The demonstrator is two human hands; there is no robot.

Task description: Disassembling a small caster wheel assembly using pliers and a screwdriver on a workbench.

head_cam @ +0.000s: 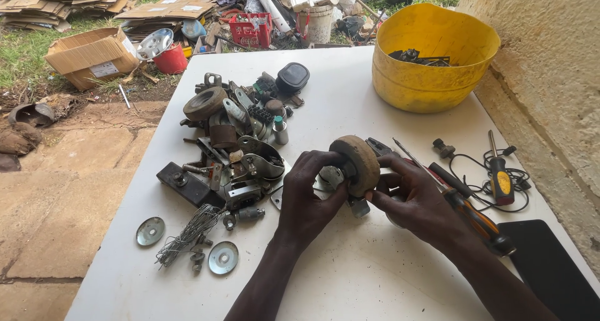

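White outdoor table (350, 277), scrap hardware pile (231, 146), yellow bucket (431, 55).
Left hand (309, 193) and right hand (415, 202) both grasp worn caster wheel (355, 165); orange-handled screwdriver (462, 202) beside right hand.

Your left hand (307, 199) and right hand (417, 203) cover most of the caster wheel's (356, 163) metal bracket. The black slab (553, 274) runs off the near right corner. The yellow tub's (431, 77) contents are too dark to identify.
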